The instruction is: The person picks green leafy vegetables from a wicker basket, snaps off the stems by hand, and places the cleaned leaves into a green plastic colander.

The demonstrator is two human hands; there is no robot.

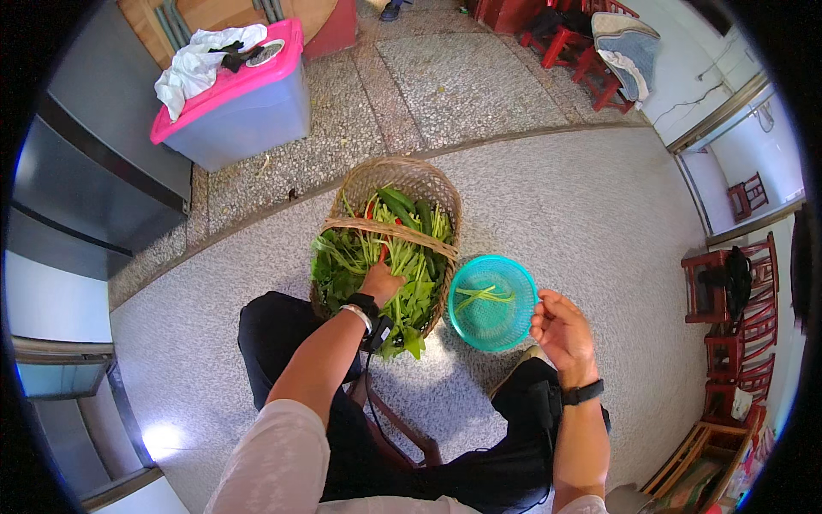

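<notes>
A woven wicker basket [443, 186] with an arched handle [392, 230] stands on the floor before me, filled with leafy green stems [411, 302]. Green cucumber-like vegetables [397, 207] and a few red peppers [384, 252] lie among them. My left hand [383, 284] reaches over the near side into the greens; its fingertips are partly hidden, so a grip cannot be made out. To the basket's right is a turquoise plastic colander [493, 337] with several cut green stems [485, 295] inside. My right hand [565, 331], fingers loosely bent, is at the colander's right rim, with nothing visible in it.
A lidded plastic storage box [241, 135] with white cloth [199, 64] on top stands at upper left, near a grey cabinet [96, 173]. Red wooden chairs [725, 340] line the right wall. My knees flank the basket's near side. A person's shoe [390, 11] shows at the top.
</notes>
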